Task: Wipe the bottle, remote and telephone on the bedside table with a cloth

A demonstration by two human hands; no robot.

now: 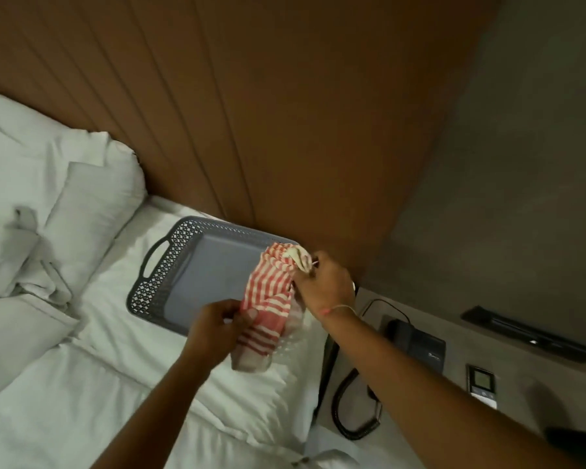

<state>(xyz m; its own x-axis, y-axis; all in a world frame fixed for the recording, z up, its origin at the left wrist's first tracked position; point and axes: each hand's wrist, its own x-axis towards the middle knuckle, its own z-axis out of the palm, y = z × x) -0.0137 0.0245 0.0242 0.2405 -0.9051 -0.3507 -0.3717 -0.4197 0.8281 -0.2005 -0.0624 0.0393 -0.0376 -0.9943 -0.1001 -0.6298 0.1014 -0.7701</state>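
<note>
White bed [115, 367], grey tray [217, 265], both hands gripping striped cloth [268, 309], left hand [217, 328] low, right hand [325, 286] high

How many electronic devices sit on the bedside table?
2: a black corded telephone near the bed edge, and a small dark remote with a screen to its right. The right forearm may hide others.

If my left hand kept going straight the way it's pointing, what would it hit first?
The left hand points up and right into the striped cloth it already grips; beyond that, probably the right hand, though depth is unclear.
</note>
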